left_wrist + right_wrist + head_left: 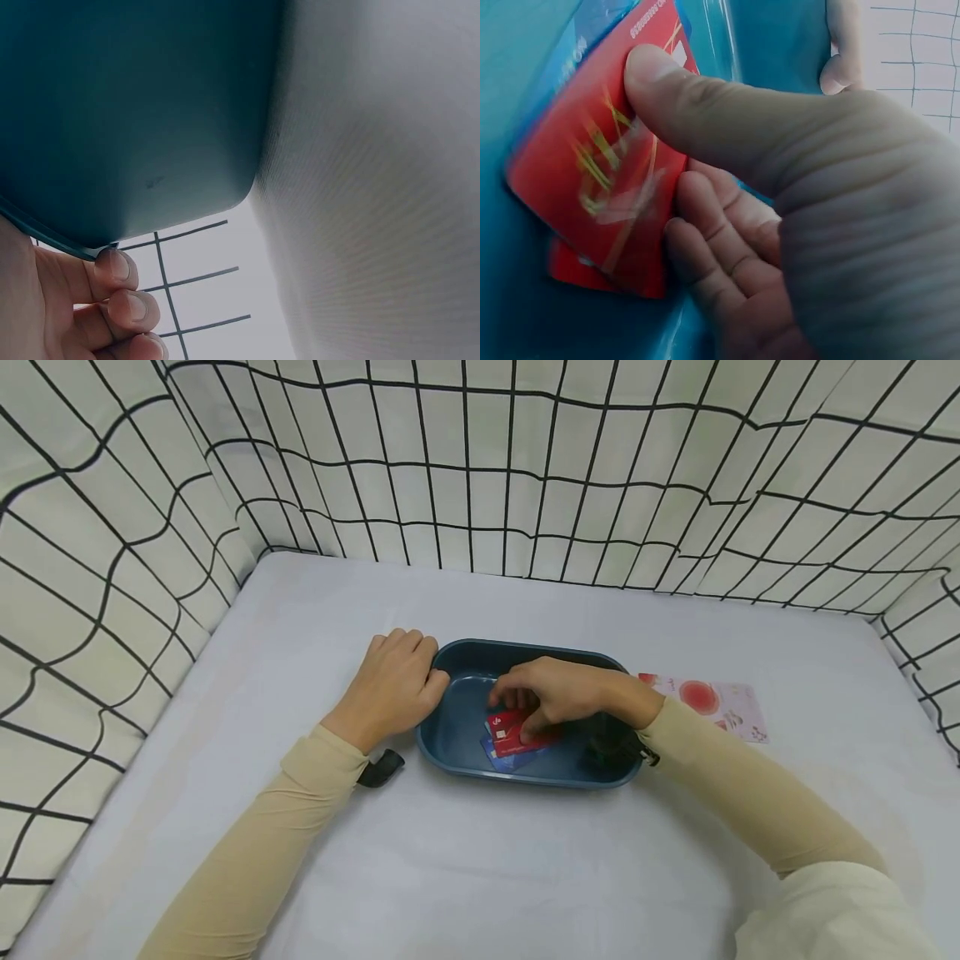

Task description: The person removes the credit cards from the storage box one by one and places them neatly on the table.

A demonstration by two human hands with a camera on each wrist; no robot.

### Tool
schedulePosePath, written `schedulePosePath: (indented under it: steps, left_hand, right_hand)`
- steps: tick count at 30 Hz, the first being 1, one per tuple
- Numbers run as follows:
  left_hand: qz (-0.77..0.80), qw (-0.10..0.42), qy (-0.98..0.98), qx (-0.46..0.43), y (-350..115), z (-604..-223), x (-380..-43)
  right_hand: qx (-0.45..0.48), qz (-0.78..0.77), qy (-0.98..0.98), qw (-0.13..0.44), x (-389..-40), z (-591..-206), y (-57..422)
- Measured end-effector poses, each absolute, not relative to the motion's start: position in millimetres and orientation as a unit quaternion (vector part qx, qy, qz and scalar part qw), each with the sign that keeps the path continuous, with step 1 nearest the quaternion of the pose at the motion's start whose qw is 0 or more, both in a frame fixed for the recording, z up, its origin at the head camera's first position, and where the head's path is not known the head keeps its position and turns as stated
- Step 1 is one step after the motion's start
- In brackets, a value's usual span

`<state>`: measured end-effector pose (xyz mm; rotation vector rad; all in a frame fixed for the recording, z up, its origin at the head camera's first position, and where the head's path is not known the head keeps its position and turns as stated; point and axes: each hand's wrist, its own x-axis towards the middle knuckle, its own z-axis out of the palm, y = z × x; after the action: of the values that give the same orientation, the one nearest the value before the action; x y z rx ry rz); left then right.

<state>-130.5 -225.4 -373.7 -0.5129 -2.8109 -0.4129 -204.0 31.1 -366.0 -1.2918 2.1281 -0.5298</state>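
A blue oblong plastic basin (pixel 459 735) stands on the white table. My left hand (pixel 393 685) grips its left rim; in the left wrist view, curled fingers (pixel 124 307) show at the rim. My right hand (pixel 558 689) reaches inside and pinches a red card (pixel 512 733). In the right wrist view, the thumb presses on the card's printed face and other fingers lie at its edge. Another red card (pixel 585 274) shows beneath it. Blue cards (pixel 504 762) lie under the red ones on the basin floor; how many is hidden.
A pink-and-red printed paper (pixel 738 714) lies on the table (pixel 480 877) just right of the basin, partly behind my right forearm. A black device (pixel 382 768) sits at my left wrist. Black wire grid (pixel 510 477) walls with pale cloth behind border the table.
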Motion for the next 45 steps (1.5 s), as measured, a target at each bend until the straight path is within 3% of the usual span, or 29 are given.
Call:
schedulePosePath:
  steps: [18, 45]
  left_hand:
    - [-0.144, 0.127, -0.966, -0.174, -224.8, -373.6, -130.8]
    - [-0.147, 0.136, -0.964, -0.175, -224.8, -373.9, -130.4]
  right_hand:
    - [-0.458, -0.209, 0.805, 0.313, -203.3, -366.4, 33.0]
    - [-0.432, -0.249, 0.816, 0.293, -206.5, -368.4, 35.4]
